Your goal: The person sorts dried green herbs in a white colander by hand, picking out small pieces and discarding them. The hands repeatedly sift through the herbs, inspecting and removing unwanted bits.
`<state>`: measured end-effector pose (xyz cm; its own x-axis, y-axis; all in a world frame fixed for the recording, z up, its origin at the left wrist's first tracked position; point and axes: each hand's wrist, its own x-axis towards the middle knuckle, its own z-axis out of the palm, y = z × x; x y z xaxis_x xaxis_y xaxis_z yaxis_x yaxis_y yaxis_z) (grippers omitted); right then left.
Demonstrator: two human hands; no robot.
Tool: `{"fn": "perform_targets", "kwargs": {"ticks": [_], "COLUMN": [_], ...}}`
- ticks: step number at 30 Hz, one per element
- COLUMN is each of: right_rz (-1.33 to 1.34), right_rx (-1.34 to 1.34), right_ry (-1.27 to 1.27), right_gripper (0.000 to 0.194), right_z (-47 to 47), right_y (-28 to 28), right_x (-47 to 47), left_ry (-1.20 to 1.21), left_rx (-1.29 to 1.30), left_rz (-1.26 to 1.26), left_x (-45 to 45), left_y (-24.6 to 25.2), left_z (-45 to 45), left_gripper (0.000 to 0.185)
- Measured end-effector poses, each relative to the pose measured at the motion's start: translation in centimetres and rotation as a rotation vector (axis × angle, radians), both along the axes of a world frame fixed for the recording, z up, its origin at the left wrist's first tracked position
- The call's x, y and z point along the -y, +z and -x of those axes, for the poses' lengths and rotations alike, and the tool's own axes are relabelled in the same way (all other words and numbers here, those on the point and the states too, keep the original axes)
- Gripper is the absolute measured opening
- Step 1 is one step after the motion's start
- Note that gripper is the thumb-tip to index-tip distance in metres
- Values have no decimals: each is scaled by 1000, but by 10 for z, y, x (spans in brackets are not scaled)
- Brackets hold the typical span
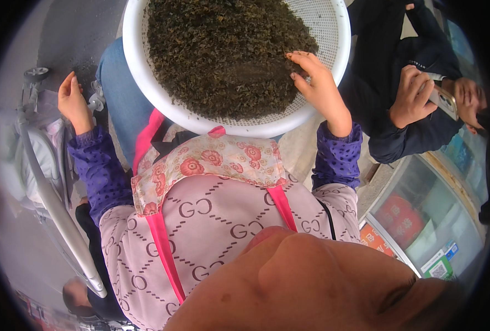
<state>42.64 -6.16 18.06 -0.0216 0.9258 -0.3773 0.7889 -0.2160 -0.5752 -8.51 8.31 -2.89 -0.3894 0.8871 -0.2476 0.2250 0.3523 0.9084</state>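
Note:
A round white perforated plastic basket (132,62) is in front of my body, near my denim-clad leg (114,95). Dark brown-green, finely broken plant matter (224,62), like dried leaves or seaweed, is heaped inside it. My right hand (323,85) reaches over the basket's right side, its fingertips at the edge of the heap. Dark crumbs cling to those fingers, which are spread from the thumb. Outside the basket on the left, my left hand (76,103) is raised with its fingers drawn together; nothing is visible between the fingertips.
At the right, another person's hand (412,95) holds a phone (445,103) close to the basket. A glass-fronted cabinet (431,202) bearing writing and a printed code stands behind. A stroller frame (54,198) is at my left. A person (77,296) shows at lower left.

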Motion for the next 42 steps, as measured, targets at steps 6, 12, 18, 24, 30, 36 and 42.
{"fn": "perform_targets", "kwargs": {"ticks": [6, 12, 18, 24, 30, 36, 42], "right_rz": [-128, -207, -322, -424, -508, -524, -567], "right_rx": [-297, -467, -432, -459, -441, -343, -278], "right_ry": [-325, -615, -662, -642, -599, -577, -581], "right_gripper": [42, 37, 37, 39, 41, 38, 33], "right_z": [0, 11, 9, 12, 13, 15, 16], "right_y": [3, 2, 4, -5, -13, -19, -19], "right_x": [34, 40, 44, 50, 53, 54, 58], "left_ry": [4, -150, -268, -144, -214, -249, -253], "left_rx": [37, 165, 26, 435, 295, 249, 236], "left_rz": [-36, -41, -133, -65, -101, -113, -118], "left_x": [-8, 0, 20, 22, 25, 23, 23], "left_y": [8, 16, 2, -19, -23, -19, -16], "left_z": [-21, -69, -84, -74, -77, -76, -78], "left_gripper": [16, 37, 36, 22, 22, 23, 23]}}
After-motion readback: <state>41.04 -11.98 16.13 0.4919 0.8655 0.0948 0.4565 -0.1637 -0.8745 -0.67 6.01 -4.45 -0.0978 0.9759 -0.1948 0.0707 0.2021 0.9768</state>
